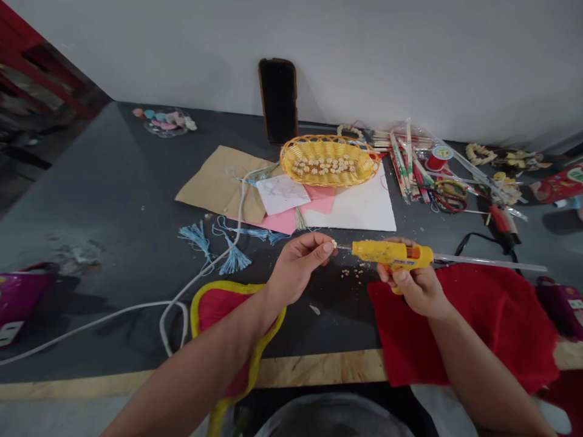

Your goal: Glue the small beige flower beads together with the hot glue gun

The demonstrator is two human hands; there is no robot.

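My left hand (303,265) pinches a tiny cream bead piece (334,244) between thumb and fingertips, above the middle of the dark table. Wrapped round the handle of a yellow glue gun (394,254) is my right hand (416,288). The gun points left, its metal nozzle at or very near the small piece; whether they touch is too small to tell. A clear glue stick (487,262) sticks out of its back. Several tiny beads (351,276) lie below the nozzle. Behind the hands, a yellow woven basket (330,161) holds many small cream pieces.
A phone (279,102) leans on the wall. Blue tassels (234,260), a white cord (200,276) and brown paper (218,182) lie left. Scissors (450,195), red thread (438,159) and packaged sticks (401,164) are at right. Red cloth (473,321) lies under my right forearm.
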